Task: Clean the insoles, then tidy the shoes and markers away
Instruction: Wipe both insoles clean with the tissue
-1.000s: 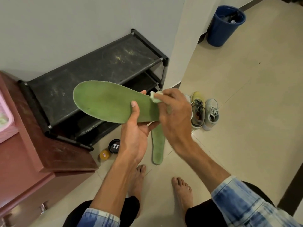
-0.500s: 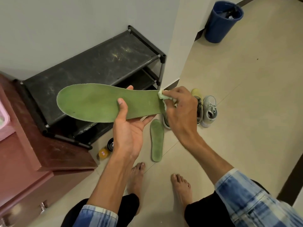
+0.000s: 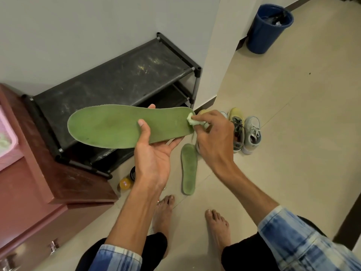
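Note:
My left hand (image 3: 152,153) holds a green insole (image 3: 109,127) flat in front of me, thumb on top and fingers underneath. My right hand (image 3: 214,137) pinches a small pale green wipe (image 3: 192,121) and presses it on the insole's right end. A second green insole (image 3: 189,169) lies on the floor below. The shoes (image 3: 245,132) stand side by side on the floor to the right, partly hidden behind my right hand.
A black shoe rack (image 3: 121,79) stands against the wall, beside a reddish cabinet (image 3: 29,182). A small orange bottle (image 3: 125,183) and a black tin (image 3: 133,172) lie at the rack's foot. A blue bin (image 3: 267,29) stands far right. My bare feet are below.
The insole has turned flatter and shifted left in my left hand. My right hand with the wipe has slid along it to the right end.

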